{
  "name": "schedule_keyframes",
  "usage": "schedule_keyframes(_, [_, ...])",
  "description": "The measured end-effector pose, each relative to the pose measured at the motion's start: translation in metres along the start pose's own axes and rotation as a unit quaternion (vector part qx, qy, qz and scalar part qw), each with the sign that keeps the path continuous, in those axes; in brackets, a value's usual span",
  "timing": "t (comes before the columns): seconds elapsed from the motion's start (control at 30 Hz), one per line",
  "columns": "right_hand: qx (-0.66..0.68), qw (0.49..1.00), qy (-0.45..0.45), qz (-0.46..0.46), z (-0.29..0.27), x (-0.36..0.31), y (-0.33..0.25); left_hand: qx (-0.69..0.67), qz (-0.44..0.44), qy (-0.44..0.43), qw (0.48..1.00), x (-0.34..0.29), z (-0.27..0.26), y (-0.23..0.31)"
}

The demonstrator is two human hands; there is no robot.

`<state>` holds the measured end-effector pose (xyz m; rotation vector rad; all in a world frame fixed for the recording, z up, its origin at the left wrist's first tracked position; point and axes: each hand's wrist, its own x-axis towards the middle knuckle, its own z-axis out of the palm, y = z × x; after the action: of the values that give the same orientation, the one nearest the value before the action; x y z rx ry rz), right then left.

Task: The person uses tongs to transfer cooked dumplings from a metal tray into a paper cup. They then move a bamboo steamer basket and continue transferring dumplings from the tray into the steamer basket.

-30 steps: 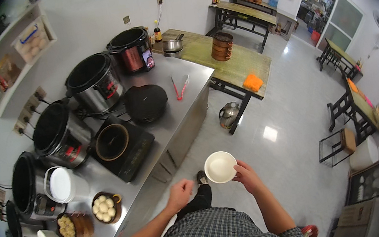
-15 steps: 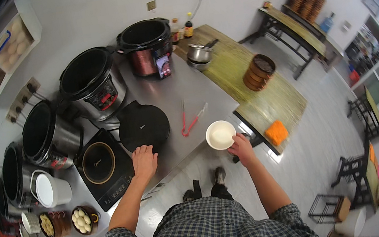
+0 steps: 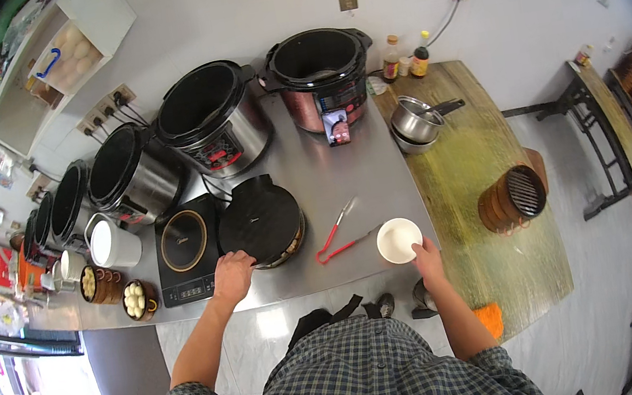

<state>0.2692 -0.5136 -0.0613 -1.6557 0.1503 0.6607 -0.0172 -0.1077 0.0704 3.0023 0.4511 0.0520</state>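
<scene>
Our left hand (image 3: 235,276) has just come in to the round, flat, black griddle (image 3: 257,214) with a short tab at 12 o'clock; a second ago it hung clear of the bench. We find it now at the griddle's 7 o'clock, on the front edge of the lid. Along the rim, from about 3 round to 6 o'clock, golden-brown food (image 3: 293,247) shows beneath the lid; half a second ago none was visible there. We judge that the lid has been raised slightly at the front, though our turned viewpoint may play some part.

Our left fingers are bent and held close together at that edge; whether they grip the lid or only rest on it, we cannot tell.

Our right fingers are narrowed on the small, round, cream-white bowl (image 3: 399,239), with the right hand (image 3: 428,261) at its 5 o'clock and the bowl's pale inside facing us. We have held it throughout, and it now hangs by the front right corner of the grey stainless-steel bench (image 3: 329,175), at the griddle's 4 o'clock.

Between griddle and bowl lie the red-handled metal tongs (image 3: 340,252), spread in a V and touched by neither hand. At the griddle's 9 o'clock, just beside it, sits the flat, black, rectangular induction cooktop (image 3: 187,253).
</scene>
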Motion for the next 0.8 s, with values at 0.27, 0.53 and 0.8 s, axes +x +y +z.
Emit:
schedule_keyframes(0.27, [0.024, 0.995, 0.092, -0.014, -0.042, 0.001, 0.021, -0.169, 0.006, 0.030, 0.985, 0.089, -0.131, -0.078])
schedule_keyframes(0.53, [0.012, 0.989, 0.148, -0.016, -0.041, -0.033, 0.013, -0.268, -0.086, 0.175, 0.943, 0.227, -0.133, -0.178])
schedule_keyframes(0.8, [-0.015, 0.985, 0.170, -0.022, -0.005, -0.056, -0.002, -0.037, -0.017, 0.340, 0.940, 0.233, -0.115, -0.140])
